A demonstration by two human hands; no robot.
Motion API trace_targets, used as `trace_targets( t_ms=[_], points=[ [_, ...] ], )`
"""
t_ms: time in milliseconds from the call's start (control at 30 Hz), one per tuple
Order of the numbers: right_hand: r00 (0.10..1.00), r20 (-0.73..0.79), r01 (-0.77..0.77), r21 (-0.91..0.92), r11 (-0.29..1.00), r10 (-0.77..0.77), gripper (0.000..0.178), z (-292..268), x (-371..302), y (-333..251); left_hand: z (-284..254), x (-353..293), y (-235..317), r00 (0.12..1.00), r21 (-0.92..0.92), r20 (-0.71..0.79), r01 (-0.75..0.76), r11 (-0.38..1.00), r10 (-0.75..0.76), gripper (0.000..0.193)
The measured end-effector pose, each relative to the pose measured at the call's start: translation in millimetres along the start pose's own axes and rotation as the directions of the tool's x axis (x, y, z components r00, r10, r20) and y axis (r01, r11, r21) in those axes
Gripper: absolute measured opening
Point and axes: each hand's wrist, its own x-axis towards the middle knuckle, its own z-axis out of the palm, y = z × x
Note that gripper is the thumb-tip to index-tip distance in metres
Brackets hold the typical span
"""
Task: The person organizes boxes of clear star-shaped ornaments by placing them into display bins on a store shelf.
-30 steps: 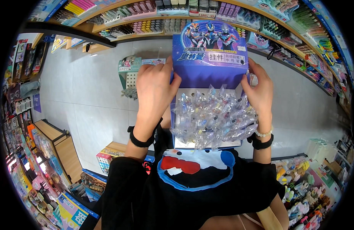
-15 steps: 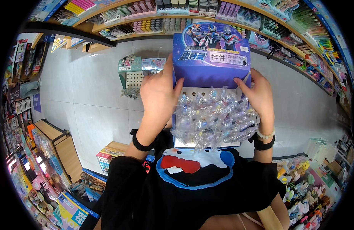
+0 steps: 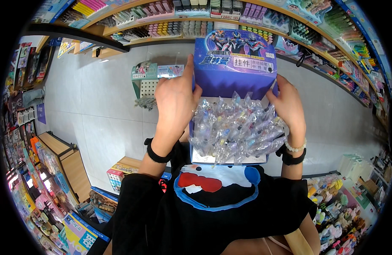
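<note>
A purple display box with an upright printed header of costumed figures is between my hands, close to my body. Several pens in clear plastic wrappers fill its tray, standing in a white holed insert and leaning different ways. My left hand grips the box's left side, its index finger stretched up along the header and its thumb at the inner edge. On the opposite side my right hand holds the box, thumb at the header's lower right corner and fingers behind the side wall. The fingers' undersides are hidden.
A green display box with a holed insert and a light blue box are on the grey tiled floor beyond my left hand. Curved shelves of pens run along the far side. Plush toys crowd the lower right.
The header has tipped back slightly and lowered, and the wrapped pens now hide the holes at the insert's far edge. My right thumb has slid outward toward the box's side.
</note>
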Motion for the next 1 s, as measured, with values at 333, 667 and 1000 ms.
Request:
trace_targets(
  t_ms=[333,667,1000],
  points=[
    [0.978,-0.001,0.203,-0.252,0.946,-0.21,0.038,-19,-2,-9,-19,8,-1,0.993,0.095,0.037,-0.117,0.988,0.114,0.063],
    [0.988,0.057,0.153,-0.281,0.947,-0.143,0.036,-28,7,-15,-28,26,-8,0.973,0.139,-0.005,-0.229,0.963,0.232,0.066],
    [0.997,0.041,0.075,-0.117,0.99,-0.07,0.05,-9,35,6,8,51,-15,0.991,0.03,0.097,-0.094,0.995,0.09,0.072]
  ],
)
